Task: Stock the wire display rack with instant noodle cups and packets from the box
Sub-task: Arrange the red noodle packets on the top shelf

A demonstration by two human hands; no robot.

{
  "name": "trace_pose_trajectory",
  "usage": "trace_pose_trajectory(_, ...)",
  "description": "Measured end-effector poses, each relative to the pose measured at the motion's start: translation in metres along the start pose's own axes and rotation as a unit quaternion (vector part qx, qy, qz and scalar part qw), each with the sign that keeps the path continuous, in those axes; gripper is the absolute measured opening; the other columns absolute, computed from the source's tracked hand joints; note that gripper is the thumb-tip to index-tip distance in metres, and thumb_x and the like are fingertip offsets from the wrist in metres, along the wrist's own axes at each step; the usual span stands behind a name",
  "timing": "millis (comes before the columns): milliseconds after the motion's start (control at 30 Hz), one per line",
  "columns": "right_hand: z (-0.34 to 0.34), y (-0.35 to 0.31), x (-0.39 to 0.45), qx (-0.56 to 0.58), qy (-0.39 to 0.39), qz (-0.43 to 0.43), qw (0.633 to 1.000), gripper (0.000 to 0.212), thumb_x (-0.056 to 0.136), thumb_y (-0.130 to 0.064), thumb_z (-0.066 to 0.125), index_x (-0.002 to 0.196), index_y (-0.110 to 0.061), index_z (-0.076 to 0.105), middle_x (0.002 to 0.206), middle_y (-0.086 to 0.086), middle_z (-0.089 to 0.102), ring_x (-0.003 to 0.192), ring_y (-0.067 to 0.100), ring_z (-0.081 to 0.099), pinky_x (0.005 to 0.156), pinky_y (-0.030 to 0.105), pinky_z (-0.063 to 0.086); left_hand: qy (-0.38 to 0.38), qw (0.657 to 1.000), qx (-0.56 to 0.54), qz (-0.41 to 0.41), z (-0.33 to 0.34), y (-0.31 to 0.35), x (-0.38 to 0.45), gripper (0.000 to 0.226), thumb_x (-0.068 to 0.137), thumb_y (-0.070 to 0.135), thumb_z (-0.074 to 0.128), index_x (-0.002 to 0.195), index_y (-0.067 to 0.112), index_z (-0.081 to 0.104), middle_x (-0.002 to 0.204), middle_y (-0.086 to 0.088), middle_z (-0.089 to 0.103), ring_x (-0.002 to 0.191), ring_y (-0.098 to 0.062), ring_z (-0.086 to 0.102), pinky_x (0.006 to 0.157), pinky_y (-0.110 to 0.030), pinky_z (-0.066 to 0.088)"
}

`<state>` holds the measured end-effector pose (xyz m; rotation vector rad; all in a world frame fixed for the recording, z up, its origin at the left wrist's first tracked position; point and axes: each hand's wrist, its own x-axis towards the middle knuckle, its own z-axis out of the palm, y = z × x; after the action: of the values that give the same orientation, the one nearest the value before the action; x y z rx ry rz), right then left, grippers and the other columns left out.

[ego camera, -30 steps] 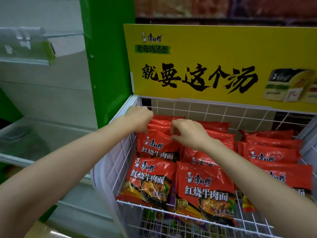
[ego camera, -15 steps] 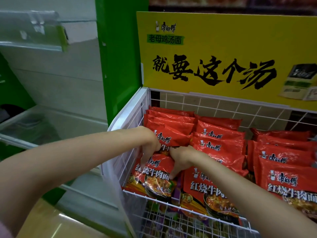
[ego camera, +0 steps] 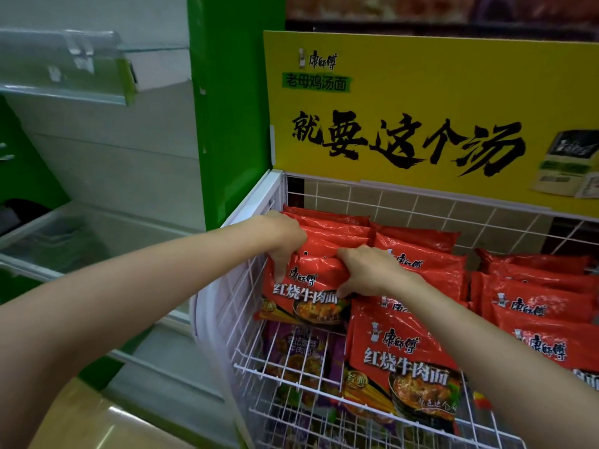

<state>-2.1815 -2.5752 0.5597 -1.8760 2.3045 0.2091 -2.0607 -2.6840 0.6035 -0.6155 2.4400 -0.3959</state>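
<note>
Since the earlier frame the front red packet in the left column has been pulled up and back, uncovering a purple packet lying under it in the white wire rack. The left hand pinches the packet's upper left corner, fingers curled down over it; the right hand grips its upper right edge. Another red packet lies just beside it, more stacked behind, below the yellow sign
</note>
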Motion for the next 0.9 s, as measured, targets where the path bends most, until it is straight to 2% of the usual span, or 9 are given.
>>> trace_pose_trajectory(67, 0.002, -0.001, -0.001, -0.007, -0.004, -0.003, 1.0, 0.064, 0.075, -0.049, 0.072, 0.124, -0.016, 0.047, 0.121, 0.005, 0.059, 0.109, 0.028, 0.057, 0.087, 0.04, 0.049, 0.003, 0.999, 0.033, -0.01, 0.005, -0.002, -0.001, 0.06, 0.068, 0.051, 0.077, 0.116, 0.017, 0.061, 0.104, 0.001, 0.063, 0.1, -0.022, 0.06, 0.078, -0.032, 0.047)
trace_pose_trajectory(167, 0.013, -0.006, -0.005, -0.029, -0.008, -0.016, 0.999, 0.062, 0.079, -0.049, 0.068, 0.124, -0.014, 0.044, 0.121, 0.007, 0.058, 0.111, 0.03, 0.057, 0.085, 0.039, 0.045, -0.004, 0.996, 0.085, -0.017, 0.011, 0.007, 0.004, 0.058, 0.074, 0.043, 0.075, 0.123, 0.017, 0.056, 0.119, -0.002, 0.06, 0.111, -0.023, 0.057, 0.077, -0.032, 0.04)
trace_pose_trajectory(300, 0.017, -0.008, -0.007, -0.016, 0.003, -0.013, 1.0, 0.063, 0.079, -0.05, 0.066, 0.126, -0.015, 0.042, 0.12, 0.006, 0.059, 0.109, 0.029, 0.057, 0.083, 0.039, 0.046, -0.008, 0.99, 0.137, -0.019, 0.012, 0.013, 0.01, 0.06, 0.076, 0.044, 0.073, 0.127, 0.018, 0.052, 0.126, -0.002, 0.057, 0.116, -0.023, 0.054, 0.086, -0.034, 0.044)
trace_pose_trajectory(467, 0.005, -0.003, -0.01, 0.066, -0.04, 0.016, 0.997, 0.071, 0.074, -0.055, 0.069, 0.129, -0.017, 0.044, 0.124, 0.005, 0.057, 0.112, 0.026, 0.055, 0.089, 0.038, 0.048, -0.035, 0.997, 0.062, -0.03, 0.004, 0.0, 0.007, 0.06, 0.072, 0.043, 0.077, 0.123, 0.018, 0.055, 0.119, -0.001, 0.06, 0.109, -0.023, 0.058, 0.088, -0.034, 0.047)
trace_pose_trajectory(533, -0.006, 0.004, -0.012, 0.136, -0.045, 0.026, 0.989, 0.061, 0.075, -0.05, 0.071, 0.122, -0.015, 0.054, 0.115, 0.003, 0.061, 0.103, 0.021, 0.057, 0.083, 0.031, 0.049, -0.066, 0.998, -0.009, -0.02, 0.0, -0.009, 0.011, 0.054, 0.071, 0.04, 0.078, 0.116, 0.014, 0.062, 0.114, -0.002, 0.065, 0.104, -0.024, 0.061, 0.088, -0.034, 0.051)
trace_pose_trajectory(633, -0.015, 0.015, -0.015, 0.191, -0.032, 0.019, 0.981, 0.034, 0.079, -0.033, 0.073, 0.104, -0.012, 0.066, 0.085, 0.001, 0.068, 0.08, 0.014, 0.062, 0.061, 0.019, 0.045, -0.073, 0.997, -0.02, -0.019, -0.003, -0.017, 0.017, 0.039, 0.076, 0.03, 0.077, 0.108, 0.009, 0.069, 0.108, -0.005, 0.069, 0.098, -0.024, 0.065, 0.087, -0.036, 0.053)
trace_pose_trajectory(733, -0.014, 0.019, -0.015, 0.208, -0.008, 0.013, 0.978, 0.017, 0.08, -0.022, 0.073, 0.092, -0.011, 0.069, 0.092, 0.007, 0.071, 0.078, 0.014, 0.063, 0.056, 0.016, 0.045, -0.007, 0.999, 0.043, -0.031, -0.007, -0.015, 0.013, 0.041, 0.077, 0.024, 0.076, 0.112, 0.007, 0.062, 0.11, -0.006, 0.064, 0.099, -0.026, 0.062, 0.074, -0.032, 0.05)
trace_pose_trajectory(800, -0.012, 0.018, -0.014, 0.193, 0.011, 0.004, 0.981, 0.012, 0.082, -0.019, 0.071, 0.09, -0.011, 0.069, 0.094, 0.005, 0.07, 0.08, 0.015, 0.06, 0.059, 0.018, 0.042, 0.016, 0.996, 0.082, -0.033, -0.005, -0.015, 0.012, 0.042, 0.078, 0.025, 0.075, 0.114, 0.01, 0.06, 0.113, -0.006, 0.062, 0.102, -0.026, 0.06, 0.078, -0.033, 0.049)
trace_pose_trajectory(900, -0.01, 0.016, -0.013, 0.173, 0.038, -0.011, 0.984, 0.008, 0.085, -0.019, 0.067, 0.09, -0.013, 0.066, 0.089, 0.001, 0.064, 0.084, 0.014, 0.053, 0.071, 0.023, 0.04, 0.014, 0.988, 0.153, -0.034, 0.004, -0.016, 0.014, 0.037, 0.083, 0.027, 0.068, 0.118, 0.018, 0.059, 0.118, -0.002, 0.061, 0.111, -0.022, 0.055, 0.096, -0.034, 0.038)
